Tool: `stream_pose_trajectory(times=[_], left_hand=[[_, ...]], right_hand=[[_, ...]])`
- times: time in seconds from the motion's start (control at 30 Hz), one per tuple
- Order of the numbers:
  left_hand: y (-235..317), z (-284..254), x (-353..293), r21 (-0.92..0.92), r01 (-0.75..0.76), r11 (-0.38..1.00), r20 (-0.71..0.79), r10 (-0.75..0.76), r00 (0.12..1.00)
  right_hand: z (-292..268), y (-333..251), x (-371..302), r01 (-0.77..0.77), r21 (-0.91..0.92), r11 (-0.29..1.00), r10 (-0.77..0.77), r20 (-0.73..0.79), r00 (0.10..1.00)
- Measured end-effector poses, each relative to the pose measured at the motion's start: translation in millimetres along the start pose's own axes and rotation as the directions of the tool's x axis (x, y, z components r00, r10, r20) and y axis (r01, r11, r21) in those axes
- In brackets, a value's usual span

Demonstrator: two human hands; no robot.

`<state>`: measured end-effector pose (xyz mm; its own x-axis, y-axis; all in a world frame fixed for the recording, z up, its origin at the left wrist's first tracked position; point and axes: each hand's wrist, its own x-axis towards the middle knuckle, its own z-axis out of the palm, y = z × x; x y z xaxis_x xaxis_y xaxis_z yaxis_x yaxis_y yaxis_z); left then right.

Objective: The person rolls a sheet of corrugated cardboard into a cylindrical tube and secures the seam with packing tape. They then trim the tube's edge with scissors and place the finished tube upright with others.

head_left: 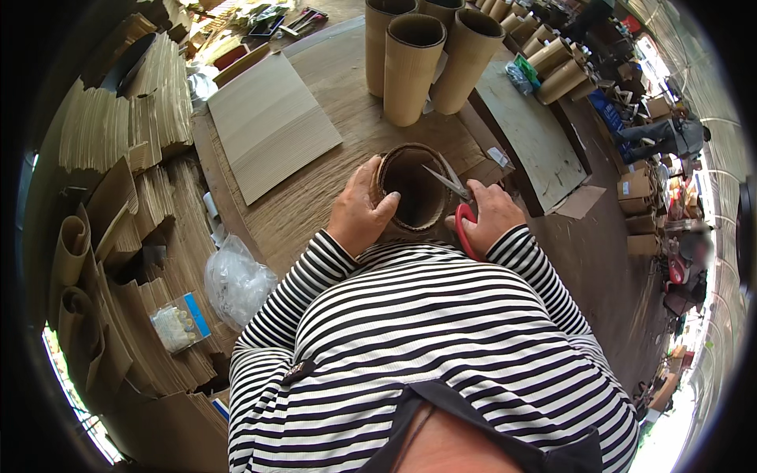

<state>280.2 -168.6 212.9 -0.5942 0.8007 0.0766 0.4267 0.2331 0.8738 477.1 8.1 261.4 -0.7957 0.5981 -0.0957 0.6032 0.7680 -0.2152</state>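
Note:
Close in front of me a brown cardboard tube (386,167) stands upright on the wooden table (307,225), its round mouth facing up. My left hand (359,206) grips its left wall, with the thumb over the rim. In my right hand (494,214) is a pair of red-handled scissors (465,229). Their metal blades are parted and reach over the right side of the tube's mouth. The lower part of the tube is hidden from me.
Several finished-looking cardboard tubes (410,75) stand at the table's far edge. A flat cardboard sheet (272,126) lies at left. Stacked cardboard (158,213) and a clear plastic bag (236,280) flank my left side. A grey-topped board (532,130) lies right; another person (666,138) is beyond.

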Motion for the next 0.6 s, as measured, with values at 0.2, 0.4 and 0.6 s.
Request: stream_pose_trajectory(times=[0.2, 0.4, 0.6], left_hand=[[9, -7, -1, -0.12, 0.063, 0.991, 0.107, -0.05, 0.993], [-4, -7, -2, -0.05, -0.016, 0.999, 0.139, 0.023, 0.99], [-5, -7, -7, -0.045, -0.075, 0.996, 0.17, 0.082, 0.982]], right_hand=[[21, 17, 0, 0.091, -0.068, 0.993, -0.099, -0.118, 0.988], [23, 35, 6, 0.241, -0.036, 0.97, -0.243, -0.166, 0.956], [11, 21, 21, 0.273, -0.066, 0.96, -0.28, -0.162, 0.946]])
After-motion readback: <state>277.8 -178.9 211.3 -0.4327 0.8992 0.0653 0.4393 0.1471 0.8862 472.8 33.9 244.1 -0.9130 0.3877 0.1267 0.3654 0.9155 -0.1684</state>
